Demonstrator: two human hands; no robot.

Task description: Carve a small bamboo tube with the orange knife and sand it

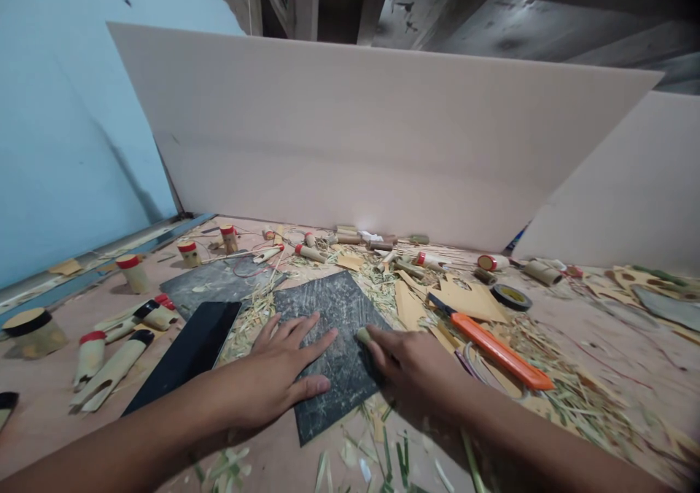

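Leftward, greenish piece (pixel 363 335), poking from right grip (pixel 411 350)

Two hands (pixel 278 376), one orange knife (pixel 500 351)

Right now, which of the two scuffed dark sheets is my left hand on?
The nearer, middle sheet: your left hand rests on it, while the other sheet, farther back and left, lies untouched.

Pale work surface (pixel 90 300) with plant shavings (pixel 582 405), dark sheet (pixel 339 307), bamboo tubes (pixel 119 365), tape roll (pixel 511 297)
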